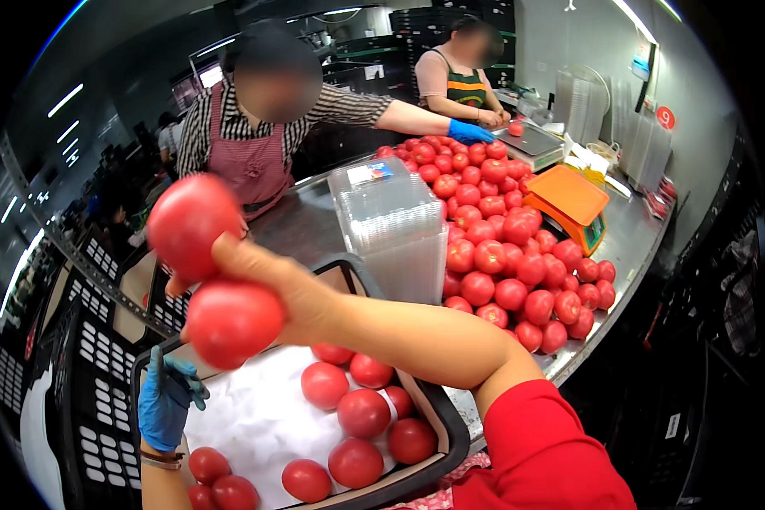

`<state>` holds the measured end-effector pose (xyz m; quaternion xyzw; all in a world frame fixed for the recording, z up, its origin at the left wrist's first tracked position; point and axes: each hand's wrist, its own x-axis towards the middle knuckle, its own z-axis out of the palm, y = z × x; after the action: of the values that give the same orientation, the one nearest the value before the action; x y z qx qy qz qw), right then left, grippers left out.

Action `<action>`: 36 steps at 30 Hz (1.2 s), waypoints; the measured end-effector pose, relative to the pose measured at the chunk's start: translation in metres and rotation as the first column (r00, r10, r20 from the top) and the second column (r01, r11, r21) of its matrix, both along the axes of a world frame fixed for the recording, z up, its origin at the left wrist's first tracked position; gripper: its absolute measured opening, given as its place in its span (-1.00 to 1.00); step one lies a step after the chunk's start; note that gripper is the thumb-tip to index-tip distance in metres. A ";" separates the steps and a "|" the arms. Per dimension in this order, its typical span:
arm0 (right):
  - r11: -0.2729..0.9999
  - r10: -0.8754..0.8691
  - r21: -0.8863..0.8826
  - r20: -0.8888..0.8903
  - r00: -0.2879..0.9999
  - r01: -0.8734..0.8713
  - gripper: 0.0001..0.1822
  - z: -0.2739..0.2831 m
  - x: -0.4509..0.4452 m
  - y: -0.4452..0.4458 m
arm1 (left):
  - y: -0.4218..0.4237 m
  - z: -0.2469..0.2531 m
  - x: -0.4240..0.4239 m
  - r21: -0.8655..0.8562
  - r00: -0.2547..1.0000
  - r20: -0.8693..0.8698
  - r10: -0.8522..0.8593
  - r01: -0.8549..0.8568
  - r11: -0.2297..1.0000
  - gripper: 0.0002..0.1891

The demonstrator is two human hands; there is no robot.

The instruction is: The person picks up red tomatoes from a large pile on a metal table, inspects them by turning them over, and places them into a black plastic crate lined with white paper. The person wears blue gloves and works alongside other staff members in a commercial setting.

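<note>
My bare right hand (299, 296) is raised over the left part of a black crate, gripping two large tomatoes. One tomato (194, 226) is above the thumb and the other tomato (234, 324) below it; both are slightly blurred. In a blue glove, my left hand (167, 398) is by the crate's left side, fingers apart and holding nothing. White paper (248, 414) lines the crate (456, 440). Several tomatoes (363, 413) lie on its right side, and a few more tomatoes (234, 493) sit at its near left corner.
A heap of tomatoes (491, 255) covers much of the metal table (293, 223), beside stacked clear plastic boxes (389, 236) and an orange scale (567, 194). Across it, a person in a striped shirt reaches a blue-gloved hand (470, 132) to the heap. Black crates (99, 408) stand left.
</note>
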<state>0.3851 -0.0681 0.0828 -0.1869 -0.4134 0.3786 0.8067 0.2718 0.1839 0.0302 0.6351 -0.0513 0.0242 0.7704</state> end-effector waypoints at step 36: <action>-0.887 0.348 0.361 0.932 -0.098 0.288 -0.31 -0.192 0.172 -0.427 | 0.005 0.009 0.000 0.577 0.929 -0.197 0.314 -0.149 0.803 -0.55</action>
<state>0.5570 -0.4953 -0.1094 0.9175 -0.2031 0.3412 -0.0251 0.2720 0.1887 0.0396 0.8282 0.1334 0.0123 0.5443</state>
